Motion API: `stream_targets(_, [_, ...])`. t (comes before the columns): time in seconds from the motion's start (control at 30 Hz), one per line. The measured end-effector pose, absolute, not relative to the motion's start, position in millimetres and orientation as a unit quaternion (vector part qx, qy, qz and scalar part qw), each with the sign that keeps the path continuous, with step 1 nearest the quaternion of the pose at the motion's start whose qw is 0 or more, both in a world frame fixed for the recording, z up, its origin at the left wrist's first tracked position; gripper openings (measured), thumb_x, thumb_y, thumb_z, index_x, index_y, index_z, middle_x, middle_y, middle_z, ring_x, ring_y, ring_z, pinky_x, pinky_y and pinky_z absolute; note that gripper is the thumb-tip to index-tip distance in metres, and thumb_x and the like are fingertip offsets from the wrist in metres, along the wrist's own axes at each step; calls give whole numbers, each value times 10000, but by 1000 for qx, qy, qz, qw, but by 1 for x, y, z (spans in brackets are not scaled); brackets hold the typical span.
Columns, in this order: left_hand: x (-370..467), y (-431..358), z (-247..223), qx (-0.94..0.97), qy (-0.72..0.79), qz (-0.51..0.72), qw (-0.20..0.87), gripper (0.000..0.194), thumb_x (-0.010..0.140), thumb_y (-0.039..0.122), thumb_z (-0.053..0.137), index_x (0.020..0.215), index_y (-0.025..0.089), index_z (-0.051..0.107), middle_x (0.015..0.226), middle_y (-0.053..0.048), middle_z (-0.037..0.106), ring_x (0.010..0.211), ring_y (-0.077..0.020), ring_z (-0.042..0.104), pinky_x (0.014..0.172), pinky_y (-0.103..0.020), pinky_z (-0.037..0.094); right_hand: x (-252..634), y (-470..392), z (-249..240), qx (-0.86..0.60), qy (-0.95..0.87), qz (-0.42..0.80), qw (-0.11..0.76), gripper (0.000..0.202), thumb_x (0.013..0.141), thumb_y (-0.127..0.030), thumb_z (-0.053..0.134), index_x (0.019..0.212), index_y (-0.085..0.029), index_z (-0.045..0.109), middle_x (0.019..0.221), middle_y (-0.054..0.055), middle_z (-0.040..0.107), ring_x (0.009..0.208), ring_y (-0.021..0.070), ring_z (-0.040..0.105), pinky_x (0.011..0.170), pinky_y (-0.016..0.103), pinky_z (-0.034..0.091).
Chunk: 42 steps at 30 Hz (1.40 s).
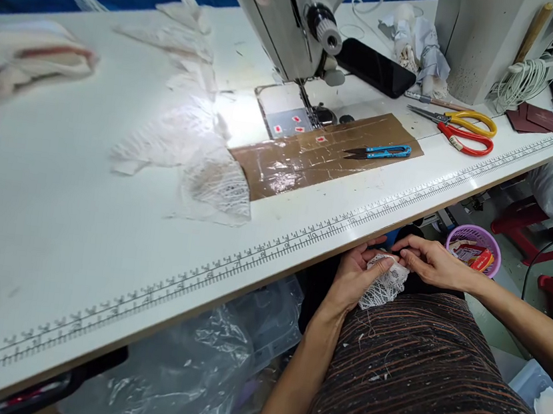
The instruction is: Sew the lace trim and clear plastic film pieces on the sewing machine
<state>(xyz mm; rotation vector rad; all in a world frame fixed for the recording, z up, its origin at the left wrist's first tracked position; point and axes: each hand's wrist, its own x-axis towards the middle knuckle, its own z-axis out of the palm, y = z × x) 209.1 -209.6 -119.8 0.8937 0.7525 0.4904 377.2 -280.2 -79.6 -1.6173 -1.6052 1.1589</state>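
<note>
I look through one head-worn camera, close above the striped garment [416, 385], facing forward and down at the left hand [355, 274] and right hand [426, 260]. The view sits canted, so the sewing table's front edge [299, 267] climbs rightward; the sewing machine [291, 27] runs off my upper border.

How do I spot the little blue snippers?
Find the big sewing machine. In front of it lies a shiny brown strip, with the snippers on top. Their handles are blue; the bigger scissors nearby have red and yellow ones.
</note>
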Motion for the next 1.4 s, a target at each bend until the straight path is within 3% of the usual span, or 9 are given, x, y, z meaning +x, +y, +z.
stream_targets(0.27, [206, -210, -111, 407, 374, 227, 802, 674, 540, 404, 887, 1087, 136, 601, 853, -68, 739, 775, -211, 706, 706, -300, 556, 381, -279, -81, -600, -630, 406, 279, 252, 957, -275, 403, 1081, -138, 573, 744, 12, 608, 603, 104, 495, 579, 254, 412])
stream_targets(0.57, [206, -209, -111, 401, 394, 232, 794, 624, 510, 405, 899, 995, 131, 616, 702, -12, 687, 612, -156, 659, 582, -253, 530, 377, -278, -75, -583, -633, 418, 291, 214, 942, -279, 422, 1014, -148, 575, 618, -52, 488, 539, 90, 417, 535, 238, 366])
stream_targets(0.83, [205, -212, -110, 419, 388, 235, 787, 627, 548, 418, 880, 1033, 137, 597, 705, -16, 691, 635, -167, 668, 605, -258, 527, 377, -273, -68, -556, -666, 407, 287, 153, 918, -281, 467, 944, -160, 556, 683, -12, 589, 591, 99, 516, 568, 241, 388])
stream_targets(1.0, [205, -213, -111, 426, 386, 235, 784, 643, 552, 426, 876, 1055, 134, 600, 715, -20, 692, 648, -181, 673, 623, -277, 534, 376, -273, -69, -566, -685, 367, 276, 104, 907, -249, 450, 838, -185, 494, 623, -44, 509, 533, 85, 438, 556, 242, 346])
stream_targets(1.4, [207, -216, -104, 416, 394, 250, 781, 657, 525, 351, 891, 1053, 132, 567, 734, -26, 714, 630, -150, 663, 625, -255, 540, 373, -279, -73, -556, -716, 325, 269, 121, 952, -268, 380, 850, -207, 402, 696, -35, 444, 567, 99, 394, 562, 256, 315])
